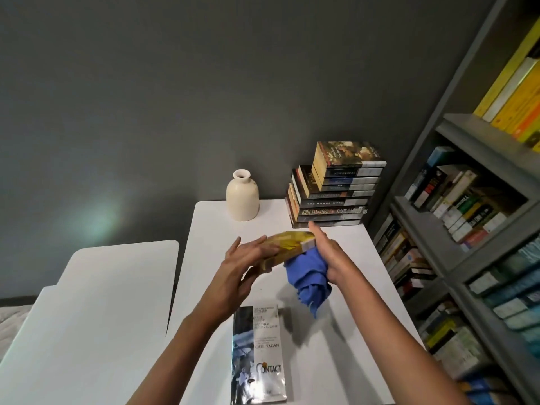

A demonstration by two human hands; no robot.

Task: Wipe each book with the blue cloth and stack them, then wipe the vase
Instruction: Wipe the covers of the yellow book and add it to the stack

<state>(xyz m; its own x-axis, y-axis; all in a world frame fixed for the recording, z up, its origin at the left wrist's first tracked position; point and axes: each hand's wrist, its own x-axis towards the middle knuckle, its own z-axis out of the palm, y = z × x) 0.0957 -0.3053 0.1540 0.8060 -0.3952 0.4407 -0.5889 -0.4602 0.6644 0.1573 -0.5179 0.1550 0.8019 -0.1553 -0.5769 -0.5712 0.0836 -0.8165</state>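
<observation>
While the grey bookshelf (pixel 455 124) on the right is crammed with shelved books (pixel 455 200) on every level, some upright and some lying in piles, the white table (pixel 336 331) beside it only has a few things on it. A second white table (pixel 102 302) sits just to its left with a thin gap between them. Back right corner of the main table: a stack of books (pixel 336 194), spines facing out, sitting a bit crooked. Near edge: a Contact paperback (pixel 258 355) lying flat, cover up. The cream vase (pixel 242 197) stands upright at the back, just left of the stack and not touching it. The yellow book (pixel 289 247) is up off the table, tilted, caught between both hands. The left hand (pixel 242 264) has its fingers laid out straight along the cover. The right hand (pixel 330 255) is clenched round the bunched blue cloth (pixel 306 276), which is against the book's right end with a tail hanging down, and its index finger points out toward the stack.
</observation>
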